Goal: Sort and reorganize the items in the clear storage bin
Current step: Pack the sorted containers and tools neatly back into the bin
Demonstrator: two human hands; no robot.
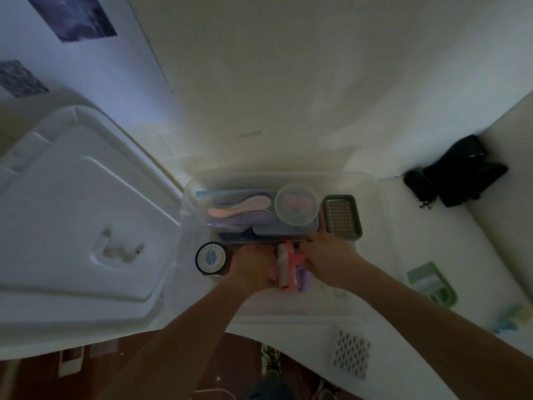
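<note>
Dim, blurred light hides the fingers; whether either hand grips cannot be told. Left hand (252,267) and right hand (328,256) flank a pink plastic roller (287,267) near the clear plastic storage bin's (187,226) near edge.

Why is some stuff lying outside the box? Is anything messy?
A little. The clear storage bin holds most items, but a pale green slotted tray and a white honeycomb-patterned grid lie loose outside it on the white surface. The bin's white lid is off, to the left. Nothing looks spilled or broken.
</note>
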